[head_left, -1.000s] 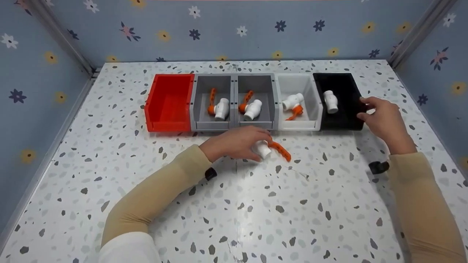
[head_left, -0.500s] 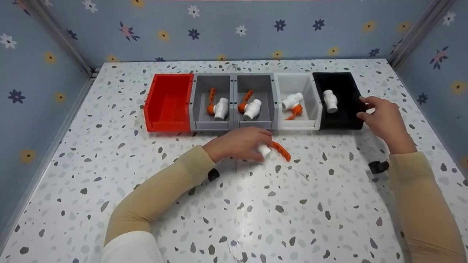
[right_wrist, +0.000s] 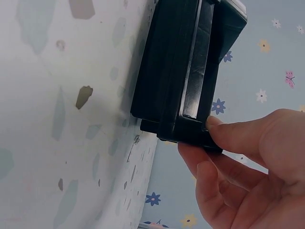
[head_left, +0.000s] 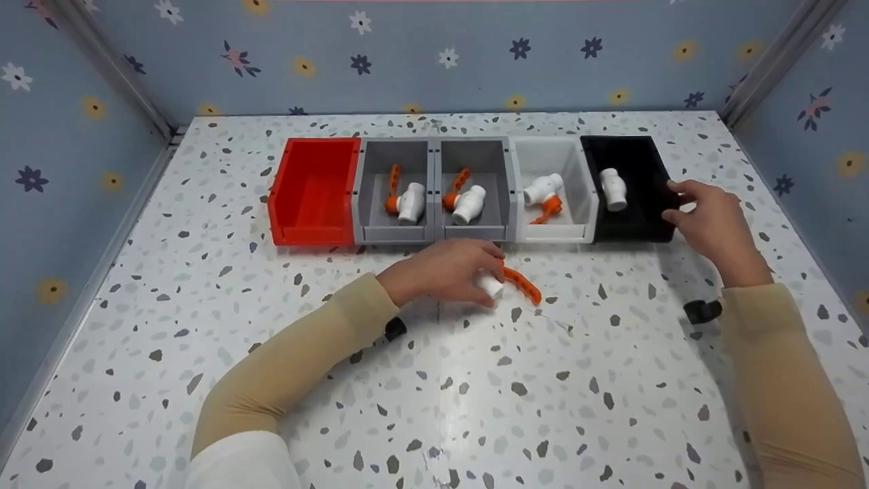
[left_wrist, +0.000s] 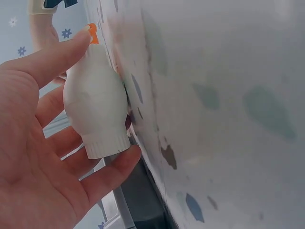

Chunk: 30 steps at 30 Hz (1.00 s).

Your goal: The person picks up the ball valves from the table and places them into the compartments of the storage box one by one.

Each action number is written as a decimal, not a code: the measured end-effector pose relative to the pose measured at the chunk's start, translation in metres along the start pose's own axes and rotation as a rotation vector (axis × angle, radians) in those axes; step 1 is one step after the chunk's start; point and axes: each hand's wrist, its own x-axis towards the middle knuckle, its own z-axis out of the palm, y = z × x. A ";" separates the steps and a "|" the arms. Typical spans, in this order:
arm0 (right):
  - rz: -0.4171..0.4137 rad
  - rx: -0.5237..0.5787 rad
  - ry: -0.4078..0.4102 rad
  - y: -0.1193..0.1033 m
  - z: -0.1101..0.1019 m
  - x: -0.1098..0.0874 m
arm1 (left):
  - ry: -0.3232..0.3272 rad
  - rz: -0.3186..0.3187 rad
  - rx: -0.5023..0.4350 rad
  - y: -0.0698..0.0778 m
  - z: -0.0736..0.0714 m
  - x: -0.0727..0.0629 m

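Note:
My left hand (head_left: 448, 273) holds a white plastic ball valve (left_wrist: 97, 102) low over the table, in front of the second grey bin (head_left: 473, 157). In the left wrist view the thumb lies along one side of the valve's body and the fingers curl behind it. Its orange lever handle (head_left: 523, 285) points right and toward me. At the far right of the row, my right hand (head_left: 718, 231) pinches the side wall of the black bin (right_wrist: 174, 71) between thumb and fingers. One white valve body (head_left: 614, 190) lies in that bin, no orange lever showing on it.
Left of the black bin stand a white bin (head_left: 557, 233), two grey bins and a red bin (head_left: 316, 183), joined in a row. A ball valve with orange lever lies in the white bin and in each grey one. Flowered panels (head_left: 434, 61) enclose the speckled table (head_left: 434, 407).
My left hand and the valve have shifted slightly toward me. The right hand stays on the black bin's wall, and the bins have not visibly moved.

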 end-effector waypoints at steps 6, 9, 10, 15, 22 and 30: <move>0.005 -0.013 -0.001 0.000 0.001 0.000 | 0.025 -0.030 -0.024 0.000 -0.001 -0.004; 0.012 -0.009 -0.006 0.000 0.001 0.000 | 0.029 -0.034 -0.023 0.000 -0.004 -0.007; 0.013 -0.008 -0.006 0.000 0.001 -0.001 | 0.033 -0.033 -0.027 0.000 -0.004 -0.008; 0.023 0.001 -0.006 -0.001 0.001 -0.001 | 0.049 -0.043 -0.041 0.000 -0.008 -0.013; 0.018 0.004 -0.009 0.000 0.002 0.000 | 0.072 -0.040 -0.032 -0.004 -0.010 -0.021; 0.017 0.003 -0.010 -0.001 0.001 0.000 | 0.115 -0.082 -0.035 -0.007 -0.022 -0.033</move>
